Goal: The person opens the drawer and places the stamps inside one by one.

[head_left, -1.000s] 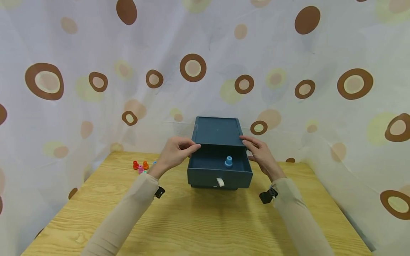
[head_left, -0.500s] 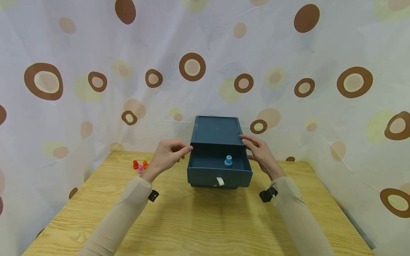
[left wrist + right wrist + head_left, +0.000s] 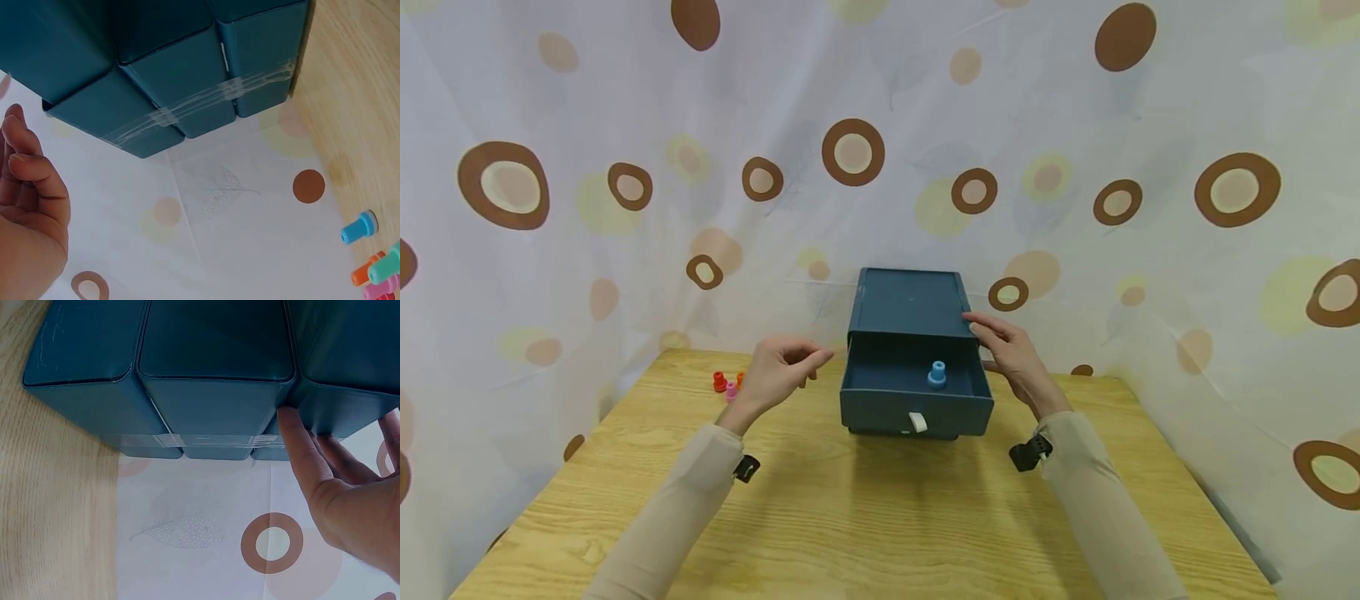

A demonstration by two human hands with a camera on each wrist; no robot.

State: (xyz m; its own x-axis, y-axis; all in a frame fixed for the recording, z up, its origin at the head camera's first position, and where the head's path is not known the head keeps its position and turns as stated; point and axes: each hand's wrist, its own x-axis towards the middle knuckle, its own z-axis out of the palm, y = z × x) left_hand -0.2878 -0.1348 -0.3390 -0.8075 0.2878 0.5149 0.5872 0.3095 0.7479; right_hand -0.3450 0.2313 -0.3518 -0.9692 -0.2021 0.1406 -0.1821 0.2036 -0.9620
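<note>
A dark blue drawer cabinet (image 3: 910, 302) stands at the back of the table, its upper drawer (image 3: 876, 408) pulled out. Inside the drawer, toward the right, a small light-blue stepped cylinder with a wide base (image 3: 937, 374) stands upright. My left hand (image 3: 772, 372) hovers left of the drawer, apart from it, fingers loosely bent and holding nothing. My right hand (image 3: 1018, 357) rests on the cabinet's upper right corner. In the right wrist view, fairly straight fingers (image 3: 303, 447) touch the cabinet's side.
Left of the cabinet stand several similar small pieces, among them red (image 3: 720, 382), pink (image 3: 732, 390), orange (image 3: 741, 379) and, in the left wrist view, blue (image 3: 359, 228) and green (image 3: 384, 267). A white pull tab (image 3: 917, 422) sticks out from the drawer front. A patterned curtain hangs behind.
My left hand has left the cabinet's upper left corner and moved left and slightly down. My right hand stays on its corner; the drawer and the blue piece have not moved.
</note>
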